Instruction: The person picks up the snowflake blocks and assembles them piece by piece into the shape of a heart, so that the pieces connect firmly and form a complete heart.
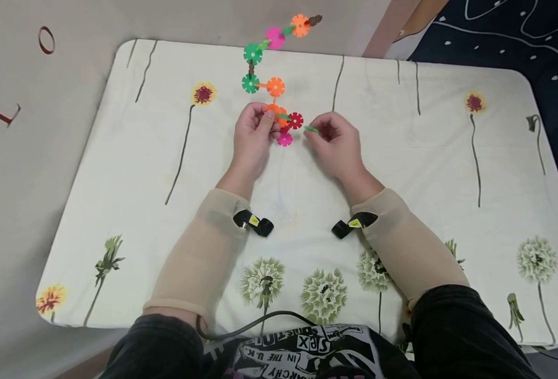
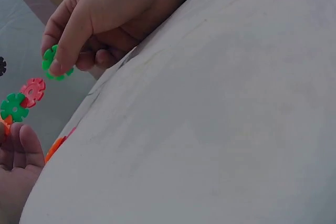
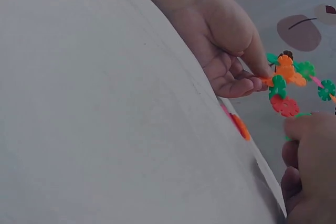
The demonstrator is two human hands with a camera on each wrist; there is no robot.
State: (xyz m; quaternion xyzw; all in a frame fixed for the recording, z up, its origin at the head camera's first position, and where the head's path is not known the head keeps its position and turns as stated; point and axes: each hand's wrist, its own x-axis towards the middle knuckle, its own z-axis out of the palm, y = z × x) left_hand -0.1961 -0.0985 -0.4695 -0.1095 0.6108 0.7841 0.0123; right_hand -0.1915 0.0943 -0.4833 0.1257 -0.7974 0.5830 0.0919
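My left hand pinches an orange notched plastic disc, part of a chain of interlocking discs. A green disc is slotted onto that orange one, and a red disc joins onto the green. To the right, my right hand pinches another green disc between thumb and forefinger. In the head view this disc is nearly edge-on and just apart from the red one. Beneath the left hand's fingers shows a pink disc; whether it joins the chain I cannot tell.
The chain runs away from me through green discs, a pink disc and an orange disc to a brown piece past the table's far edge. A flower-print cloth covers the table. A cable crosses near my body.
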